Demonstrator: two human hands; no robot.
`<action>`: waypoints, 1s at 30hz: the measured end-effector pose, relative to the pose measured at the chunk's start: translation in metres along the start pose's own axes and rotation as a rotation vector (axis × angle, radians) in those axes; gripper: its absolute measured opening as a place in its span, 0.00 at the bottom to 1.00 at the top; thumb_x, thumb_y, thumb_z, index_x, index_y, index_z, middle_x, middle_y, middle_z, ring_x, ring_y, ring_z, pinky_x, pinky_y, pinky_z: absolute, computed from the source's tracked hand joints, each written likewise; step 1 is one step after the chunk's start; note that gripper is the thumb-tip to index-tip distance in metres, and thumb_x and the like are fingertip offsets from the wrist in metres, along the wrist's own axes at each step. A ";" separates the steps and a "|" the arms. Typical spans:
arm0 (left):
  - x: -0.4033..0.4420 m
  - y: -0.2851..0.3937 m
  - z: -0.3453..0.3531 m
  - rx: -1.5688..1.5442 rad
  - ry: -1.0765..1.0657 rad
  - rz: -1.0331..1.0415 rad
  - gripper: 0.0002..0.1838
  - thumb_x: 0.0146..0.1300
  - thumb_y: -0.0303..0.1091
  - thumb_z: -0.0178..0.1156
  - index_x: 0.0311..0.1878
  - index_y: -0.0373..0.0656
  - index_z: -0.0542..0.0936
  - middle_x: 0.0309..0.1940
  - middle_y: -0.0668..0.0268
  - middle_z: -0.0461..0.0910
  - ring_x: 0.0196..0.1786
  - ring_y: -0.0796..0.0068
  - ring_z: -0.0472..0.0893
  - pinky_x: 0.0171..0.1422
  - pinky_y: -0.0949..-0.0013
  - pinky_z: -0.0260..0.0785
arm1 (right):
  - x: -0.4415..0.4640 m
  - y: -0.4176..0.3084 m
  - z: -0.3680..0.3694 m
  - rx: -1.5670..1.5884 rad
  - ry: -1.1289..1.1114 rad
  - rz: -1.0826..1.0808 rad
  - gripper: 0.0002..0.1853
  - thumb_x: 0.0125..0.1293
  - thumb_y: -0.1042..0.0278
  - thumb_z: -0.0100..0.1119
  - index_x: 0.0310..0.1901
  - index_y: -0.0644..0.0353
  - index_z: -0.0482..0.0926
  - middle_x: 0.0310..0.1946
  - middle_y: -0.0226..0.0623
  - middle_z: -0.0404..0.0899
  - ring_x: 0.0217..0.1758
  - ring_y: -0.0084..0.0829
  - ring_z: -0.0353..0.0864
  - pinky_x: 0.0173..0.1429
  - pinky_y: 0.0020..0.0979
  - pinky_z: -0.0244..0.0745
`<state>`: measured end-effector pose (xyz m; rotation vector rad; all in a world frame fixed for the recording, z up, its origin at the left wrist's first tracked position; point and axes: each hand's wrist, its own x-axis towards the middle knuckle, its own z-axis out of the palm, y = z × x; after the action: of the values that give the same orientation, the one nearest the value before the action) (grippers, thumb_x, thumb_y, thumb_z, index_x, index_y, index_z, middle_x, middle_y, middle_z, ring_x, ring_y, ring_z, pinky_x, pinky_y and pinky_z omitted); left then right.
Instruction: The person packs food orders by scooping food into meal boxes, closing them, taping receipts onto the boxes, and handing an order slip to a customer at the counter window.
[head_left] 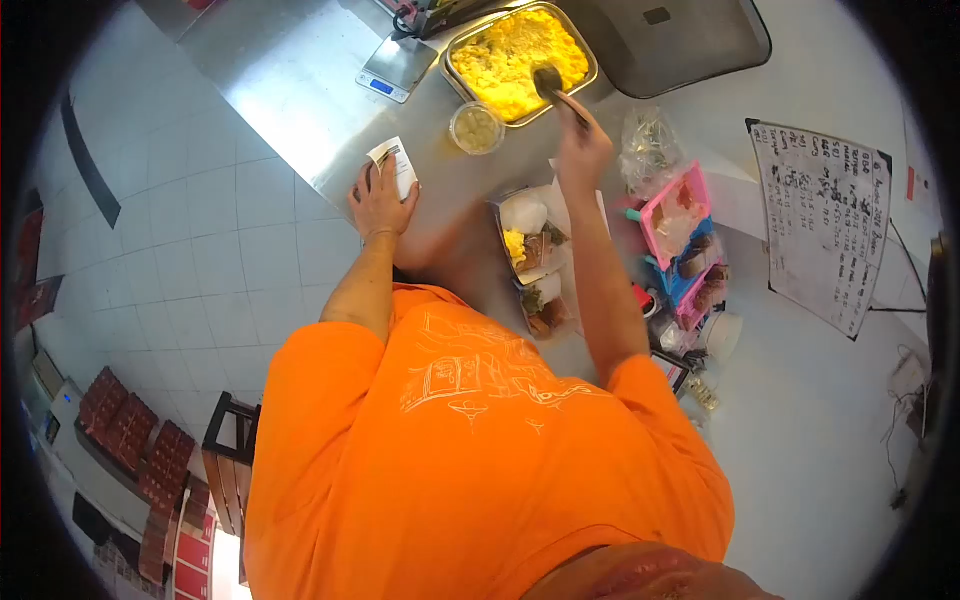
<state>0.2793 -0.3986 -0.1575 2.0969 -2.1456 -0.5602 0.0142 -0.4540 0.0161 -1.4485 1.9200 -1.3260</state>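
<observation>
My right hand (584, 152) is closed around the handle of a spoon (547, 80), whose dark bowl is over the near edge of yellow scrambled egg (505, 55) in a metal tray (452, 82). At the left, my left hand (380, 203) lies on the steel counter, its fingers on a small white printed paper item (398, 160); whether it grips it I cannot tell. Between my forearms stand food boxes: one (524, 232) holds white rice, some yellow egg and brown food, and a nearer one (545, 308) holds greens and brown food.
A lidded clear tub (477, 130) stands by the egg tray. Left of the tray sits a digital scale (398, 68). Pink and blue baskets (682, 225), a plastic bag (650, 140) and a handwritten whiteboard (820, 215) are to the right. A dark-rimmed metal tray (690, 50) lies at the back.
</observation>
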 end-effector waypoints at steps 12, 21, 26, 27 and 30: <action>0.002 -0.002 -0.001 -0.008 -0.024 -0.029 0.41 0.65 0.64 0.58 0.78 0.61 0.64 0.72 0.65 0.68 0.79 0.65 0.56 0.76 0.47 0.49 | 0.138 0.069 0.062 -0.860 -1.013 -0.590 0.14 0.68 0.69 0.53 0.51 0.53 0.85 0.47 0.37 0.88 0.49 0.43 0.88 0.53 0.41 0.82; 0.002 -0.001 0.000 0.026 0.004 -0.012 0.40 0.65 0.64 0.58 0.78 0.61 0.65 0.71 0.65 0.69 0.78 0.65 0.58 0.74 0.48 0.51 | 0.133 0.140 0.094 -0.762 -0.601 -0.583 0.11 0.70 0.71 0.53 0.48 0.58 0.85 0.40 0.46 0.86 0.45 0.49 0.86 0.49 0.47 0.82; 0.003 0.001 -0.005 -0.017 -0.033 -0.029 0.41 0.64 0.62 0.60 0.79 0.62 0.64 0.72 0.58 0.68 0.78 0.58 0.61 0.74 0.46 0.52 | 0.142 0.124 0.075 -0.695 -0.790 -0.366 0.14 0.72 0.61 0.59 0.49 0.58 0.88 0.38 0.53 0.87 0.42 0.53 0.87 0.52 0.48 0.80; 0.003 -0.001 -0.002 -0.024 -0.024 -0.023 0.41 0.64 0.62 0.61 0.79 0.62 0.64 0.72 0.59 0.68 0.78 0.59 0.61 0.74 0.46 0.53 | 0.141 0.114 0.070 -0.639 -0.765 -0.350 0.13 0.71 0.61 0.60 0.48 0.59 0.89 0.37 0.54 0.87 0.41 0.52 0.87 0.51 0.47 0.81; 0.004 -0.003 0.000 -0.068 0.006 -0.013 0.40 0.64 0.61 0.61 0.78 0.63 0.65 0.72 0.59 0.68 0.77 0.59 0.61 0.74 0.47 0.53 | 0.131 0.103 0.059 -0.552 -0.711 -0.222 0.11 0.70 0.64 0.64 0.45 0.61 0.89 0.34 0.53 0.87 0.37 0.47 0.88 0.43 0.40 0.81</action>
<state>0.2823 -0.4022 -0.1595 2.0766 -2.0804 -0.6186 -0.0458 -0.5960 -0.0711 -2.0732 1.7032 -0.2333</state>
